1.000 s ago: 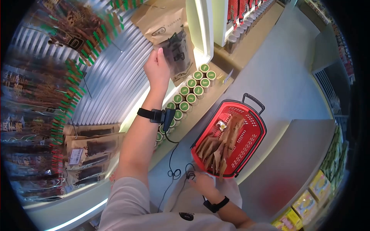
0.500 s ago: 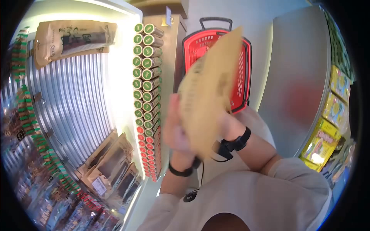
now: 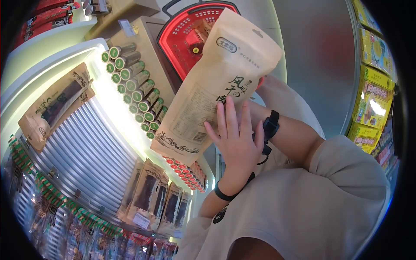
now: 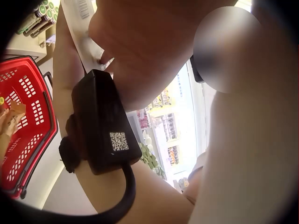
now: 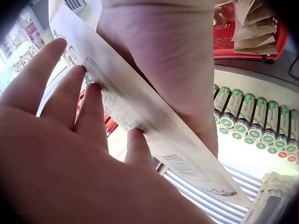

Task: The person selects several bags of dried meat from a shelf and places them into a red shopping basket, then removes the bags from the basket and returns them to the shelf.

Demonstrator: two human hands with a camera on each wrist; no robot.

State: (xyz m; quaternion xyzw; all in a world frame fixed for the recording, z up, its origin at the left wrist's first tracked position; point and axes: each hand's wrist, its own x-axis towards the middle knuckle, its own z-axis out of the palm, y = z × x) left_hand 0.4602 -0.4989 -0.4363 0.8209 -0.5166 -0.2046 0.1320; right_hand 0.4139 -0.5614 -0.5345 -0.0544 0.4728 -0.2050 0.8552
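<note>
1. Left hand [image 3: 238,149], fingers apart, touches a tan pouch [image 3: 195,99]; right hand [image 5: 163,60] lies behind it, fingers hidden.
2. The pouch's edge hides part of a red basket [image 3: 174,43]; floor [image 3: 265,26] opens alongside.
3. Ribbed shelf [image 3: 104,143] gleams nearby.

The left hand [image 3: 240,149] rests spread fingers on a kraft-paper dried-meat pouch [image 3: 195,108], which partly hides a red shopping basket [image 3: 175,50]. Green-lidded canisters [image 3: 137,95] line the right edge of the corrugated shelf [image 3: 102,145], windowed pouches [image 3: 149,188] its lower end.

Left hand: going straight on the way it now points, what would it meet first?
The brown package, most likely; the left hand seems to touch its printed face, though depth is unclear.
</note>
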